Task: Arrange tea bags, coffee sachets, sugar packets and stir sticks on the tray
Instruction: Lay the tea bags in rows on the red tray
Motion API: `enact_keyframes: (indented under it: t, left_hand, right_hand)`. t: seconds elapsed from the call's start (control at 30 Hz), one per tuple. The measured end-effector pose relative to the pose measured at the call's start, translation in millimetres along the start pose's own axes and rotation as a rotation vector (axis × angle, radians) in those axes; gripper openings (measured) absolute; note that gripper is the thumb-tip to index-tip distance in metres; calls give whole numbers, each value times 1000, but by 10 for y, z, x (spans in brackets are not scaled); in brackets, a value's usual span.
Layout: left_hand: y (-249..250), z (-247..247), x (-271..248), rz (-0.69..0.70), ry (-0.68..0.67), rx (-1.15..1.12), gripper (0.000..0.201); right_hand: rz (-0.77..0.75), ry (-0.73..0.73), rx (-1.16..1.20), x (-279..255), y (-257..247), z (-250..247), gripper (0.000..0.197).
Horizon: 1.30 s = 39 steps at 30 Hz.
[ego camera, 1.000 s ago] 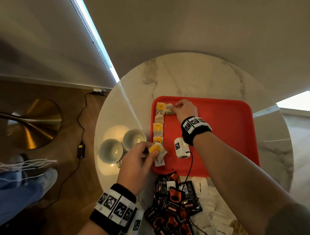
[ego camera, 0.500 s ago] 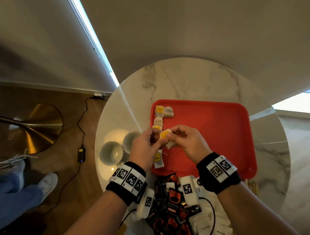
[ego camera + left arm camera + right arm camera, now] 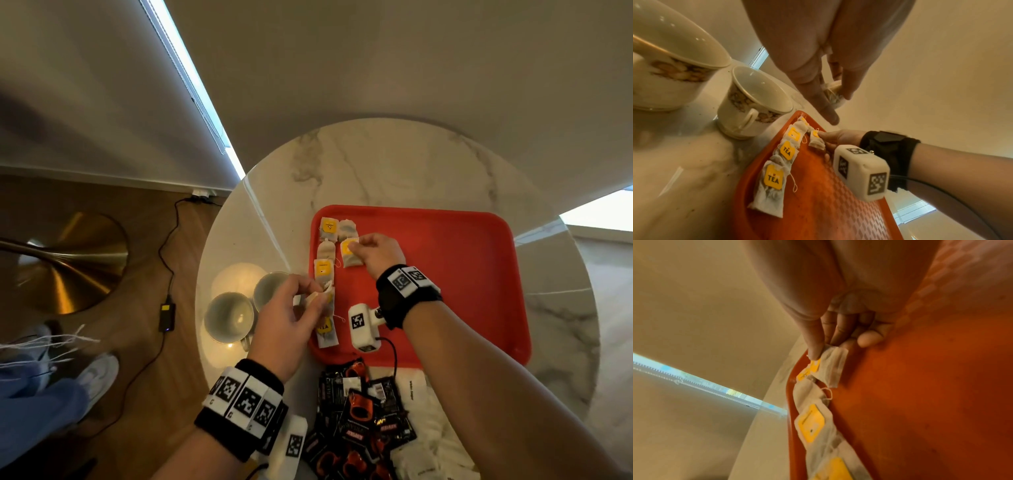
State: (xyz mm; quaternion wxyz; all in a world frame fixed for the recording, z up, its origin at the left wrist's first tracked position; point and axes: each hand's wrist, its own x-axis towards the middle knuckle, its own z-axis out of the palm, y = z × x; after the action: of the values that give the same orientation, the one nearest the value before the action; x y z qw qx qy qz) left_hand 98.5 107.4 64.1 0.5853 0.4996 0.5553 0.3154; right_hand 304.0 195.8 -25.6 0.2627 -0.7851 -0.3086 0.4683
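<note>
Tea bags are being laid out on the red tray, and the right hand is pinching one tea bag by its top edge, thumb and fingertips closed on the paper just beside the yellow tag, setting it down as the start of a second column beside the row of tea bags running along the tray's rim on the thumb side of that hand. The left hand is hovering nearer the person, over that same rim, fingers curled around another tea bag, with two cups sitting on the counter just outside it. These bags are looking light, soft and limp, thin white paper pouches with dark leaf showing through, each carrying a stiff yellow tag and a loose loop of string; a pinch at the folded top or the tag is probably giving the surest hold, since squeezing the pouch could be tearing it and the string may be snagging on neighbours. Coffee sachets, dark with orange print, and white sugar packets are lying in a heap under the right forearm, not yet on the tray.
</note>
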Motion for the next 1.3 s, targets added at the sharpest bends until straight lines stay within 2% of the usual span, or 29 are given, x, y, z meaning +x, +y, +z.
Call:
enact_keyframes:
  t: [0.13,0.23,0.4,0.5,0.6,0.67,0.73,0.83,0.97,1.03,1.1,1.2,1.3]
  left_hand:
    - [-90,-23,-21,33,12,33,15]
    - [-52,3,-33,29,30,-18,17]
    - [-57,63,23,45,105,7,9]
    - [-61,136,86,16,120,0,21]
    - [-56,250,135,13,127,27,23]
    - [-88,329,147,20,129,71,23]
    - [-136,403,146,25,125,109,24]
    - [-122,456,106,33,139,107,24]
    - [-211,364,6,-34,103,162,17]
    - [-336,294,-32,-36,38,309,13]
    - [-469,257,-68,32,-51,533,14]
    - [-626,282,-75,137,-152,759,19]
    - [-728,362,-37,174,-193,936,30]
  right_hand:
    - [-24,43,-94,40,0,116,18]
    - [-39,79,-170,1,-11,93,25]
    - [-127,127,-310,-255,-34,-93,35]
    - [-183,-26,-154,-623,-71,-203,35]
    - [-111,-274,80,-973,-72,-236,30]
    - [-96,-339,200,-1098,-11,-227,19]
    - [-92,-322,282,-1122,62,-212,9]
    - [-68,-248,296,-1027,134,-196,11]
    - [-105,-101,29,-713,196,-176,11]
    - [-117,-68,-105,-531,216,-113,9]
    - [-130,-66,-211,-417,215,-34,4]
    - [-130,20,-370,-345,211,37,20]
    - [-149,123,-476,-307,203,55,30]
